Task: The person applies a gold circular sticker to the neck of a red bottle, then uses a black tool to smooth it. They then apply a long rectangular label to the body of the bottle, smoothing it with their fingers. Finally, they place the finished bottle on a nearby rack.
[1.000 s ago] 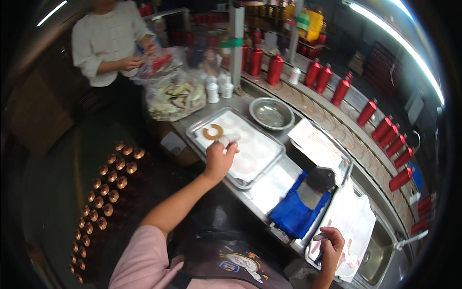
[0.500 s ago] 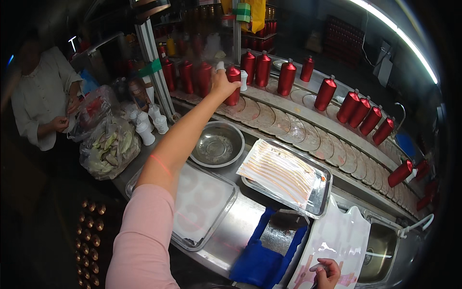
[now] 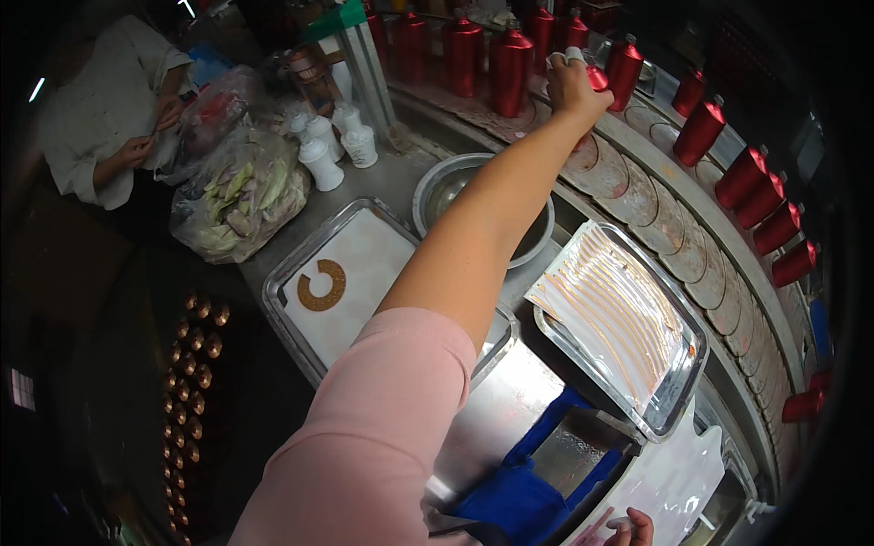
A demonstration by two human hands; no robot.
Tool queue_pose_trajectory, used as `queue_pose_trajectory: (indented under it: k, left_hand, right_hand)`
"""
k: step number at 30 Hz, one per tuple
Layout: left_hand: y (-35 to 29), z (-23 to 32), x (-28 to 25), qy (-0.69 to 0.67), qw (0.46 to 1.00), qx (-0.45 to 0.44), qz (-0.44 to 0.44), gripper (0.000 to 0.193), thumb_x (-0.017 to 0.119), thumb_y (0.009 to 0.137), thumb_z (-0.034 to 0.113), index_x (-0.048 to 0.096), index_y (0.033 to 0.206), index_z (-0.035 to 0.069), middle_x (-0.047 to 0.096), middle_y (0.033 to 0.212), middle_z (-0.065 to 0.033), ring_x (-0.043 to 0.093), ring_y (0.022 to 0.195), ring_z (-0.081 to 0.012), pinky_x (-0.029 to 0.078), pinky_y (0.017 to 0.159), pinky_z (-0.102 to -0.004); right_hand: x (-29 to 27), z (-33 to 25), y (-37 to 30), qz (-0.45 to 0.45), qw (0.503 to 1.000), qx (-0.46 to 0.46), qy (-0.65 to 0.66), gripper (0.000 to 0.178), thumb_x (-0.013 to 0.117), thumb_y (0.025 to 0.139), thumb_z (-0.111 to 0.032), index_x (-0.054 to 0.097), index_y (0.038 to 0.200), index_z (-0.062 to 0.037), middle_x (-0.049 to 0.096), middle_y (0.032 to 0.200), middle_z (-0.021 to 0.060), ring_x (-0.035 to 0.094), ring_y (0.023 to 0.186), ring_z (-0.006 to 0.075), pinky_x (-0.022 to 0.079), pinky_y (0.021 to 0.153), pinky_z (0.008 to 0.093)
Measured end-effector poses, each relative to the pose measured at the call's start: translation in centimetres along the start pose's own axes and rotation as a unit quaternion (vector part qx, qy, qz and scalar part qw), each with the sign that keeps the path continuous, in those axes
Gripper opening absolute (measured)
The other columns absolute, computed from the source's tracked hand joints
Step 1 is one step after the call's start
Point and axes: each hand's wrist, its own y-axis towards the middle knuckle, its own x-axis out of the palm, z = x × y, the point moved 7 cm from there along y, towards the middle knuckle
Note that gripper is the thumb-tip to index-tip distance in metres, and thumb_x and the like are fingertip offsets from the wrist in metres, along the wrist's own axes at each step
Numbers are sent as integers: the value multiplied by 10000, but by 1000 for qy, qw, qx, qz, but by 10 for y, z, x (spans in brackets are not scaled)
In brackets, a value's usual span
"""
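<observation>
My left hand (image 3: 580, 89) stretches far out to the conveyor at the back, its fingers closed around a red metallic bottle (image 3: 596, 78). White covers show on its fingertips. The bottle's lower part is mostly hidden by the hand. More red bottles (image 3: 512, 73) stand on both sides of it. At the lower edge my right hand (image 3: 635, 530) is partly cut off, its fingers curled in over a glossy white sheet (image 3: 662, 482). A greyish cover shows on one fingertip. Whether anything sits in those fingers is hidden.
Below my left arm are a steel bowl (image 3: 426, 196), a tray (image 3: 278, 314) with a golden C-shaped piece (image 3: 321, 286), and a tray (image 3: 699, 350) of striped strips. A blue cloth (image 3: 510, 500) lies in front. At left are white bottles (image 3: 319, 164), a plastic bag (image 3: 232, 196) and another person (image 3: 100, 109).
The whole view has swung, so the counter sits further right and lower on the conveyor side. My left hand stays on a red bottle. The golden piece on the tray has come into sight.
</observation>
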Motion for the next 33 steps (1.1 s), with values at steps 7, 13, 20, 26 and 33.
queue_pose_trajectory:
  k: [7,13,20,26,33]
  left_hand:
    - [-80,50,-140,-154,983,103,-18,820,925,646,325,512,1247,-49,576,1211,-220,588,1138,-334,486,1006,-408]
    - [-166,61,-241,-462,880,-53,-96,671,869,783,163,478,1308,13,649,1176,-108,653,1051,-169,545,933,-337]
    - [-167,133,-188,-197,969,123,-79,728,883,722,289,534,1275,-30,641,1182,-188,660,1080,-297,530,940,-384]
    - [-118,173,-24,-135,975,170,-38,779,868,664,344,524,1240,-52,519,1249,-258,544,1164,-431,469,1009,-482]
    - [-117,143,110,-50,986,113,-113,771,878,670,353,524,1251,-11,487,1311,-228,530,1204,-426,483,997,-505]
  right_hand:
    - [15,-9,-2,-38,999,-30,12,267,634,912,-113,728,1145,-21,688,874,33,498,590,58,376,456,191]
    - [36,-23,-17,-123,985,-35,113,268,617,963,-81,686,1205,9,714,897,66,584,651,73,447,516,196]
    - [46,-39,-15,-163,961,-102,198,188,616,917,28,673,1093,60,680,981,93,683,875,155,506,799,251]
    - [42,8,-4,-101,973,-82,192,192,588,942,-4,662,1114,39,727,878,93,656,774,104,464,699,216]
    - [22,60,4,-32,983,-22,180,244,612,983,-59,660,1205,29,713,920,80,646,800,122,509,727,243]
